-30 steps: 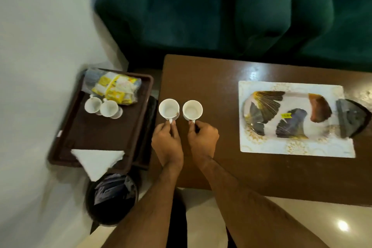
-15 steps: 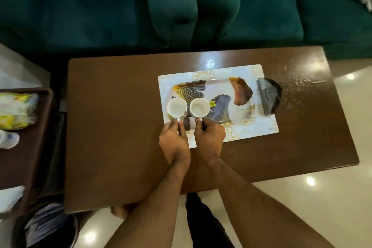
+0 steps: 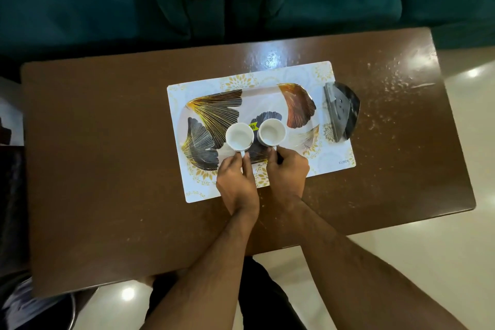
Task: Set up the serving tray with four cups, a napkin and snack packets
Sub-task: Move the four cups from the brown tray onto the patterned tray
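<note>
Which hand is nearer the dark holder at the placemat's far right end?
Right. The right hand sits left of the dark holder, toward the person; the left hand is farther left.

Both cups [image 3: 239, 137] now farther in over the tray [image 3: 300, 128]

The room is dim, lit from lamps overhead that show as small bright spots on the pale floor [image 3: 452, 262], near left and far right. A white glare patch sits on the brown counter [image 3: 93, 155] just beyond the tray [image 3: 270, 98], and a speckled sheen spreads across its right end. The green sofa [image 3: 80, 0] at the far side falls into deep shade, and the left edge goes almost black. Straight edges bow outward toward the corners. Detail is soft throughout, and the forearms nearest us look smeared.
</note>
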Demonstrator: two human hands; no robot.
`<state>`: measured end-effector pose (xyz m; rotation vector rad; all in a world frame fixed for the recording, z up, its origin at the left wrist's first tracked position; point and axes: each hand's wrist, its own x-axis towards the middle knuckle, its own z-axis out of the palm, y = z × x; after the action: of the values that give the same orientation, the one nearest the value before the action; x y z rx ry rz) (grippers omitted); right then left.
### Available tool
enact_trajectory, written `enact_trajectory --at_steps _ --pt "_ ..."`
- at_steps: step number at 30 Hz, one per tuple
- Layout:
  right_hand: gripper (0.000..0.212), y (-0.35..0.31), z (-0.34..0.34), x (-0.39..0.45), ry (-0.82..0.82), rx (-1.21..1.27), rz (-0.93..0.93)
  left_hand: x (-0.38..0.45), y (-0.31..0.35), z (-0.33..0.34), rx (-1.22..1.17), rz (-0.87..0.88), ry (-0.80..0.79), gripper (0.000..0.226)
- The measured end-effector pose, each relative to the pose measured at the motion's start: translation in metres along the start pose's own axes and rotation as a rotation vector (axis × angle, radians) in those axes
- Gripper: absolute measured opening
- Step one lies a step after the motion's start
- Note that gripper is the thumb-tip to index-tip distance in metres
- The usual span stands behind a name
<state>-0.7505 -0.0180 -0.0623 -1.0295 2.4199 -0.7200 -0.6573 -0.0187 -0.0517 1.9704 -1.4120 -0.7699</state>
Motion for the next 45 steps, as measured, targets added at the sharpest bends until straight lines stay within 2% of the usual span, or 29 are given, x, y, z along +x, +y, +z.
enact_trajectory --at_steps 17,26,35,40,45 --pt "0.029 0.013 -0.001 0.004 0.024 -0.014 -0.161 -0.008 -0.010 0.012 -0.046 -0.011 0.058 0.018" --pt "0.035 0.014 -0.002 0.003 0.012 -0.005 -0.149 -0.007 -0.007 0.011 -0.066 -0.023 0.037 0.022" --pt "0.033 0.011 -0.006 -0.002 0.003 -0.011 -0.113 -0.011 -0.005 0.006 -0.095 -0.068 0.009 0.026" --pt "0.030 0.008 -0.009 -0.012 0.083 -0.015 -0.115 -0.014 -0.010 0.002 -0.142 -0.066 0.016 0.026" --pt "0.041 0.004 -0.010 -0.018 0.194 -0.127 -0.216 -0.015 -0.023 -0.008 -0.070 0.010 0.022 0.030"
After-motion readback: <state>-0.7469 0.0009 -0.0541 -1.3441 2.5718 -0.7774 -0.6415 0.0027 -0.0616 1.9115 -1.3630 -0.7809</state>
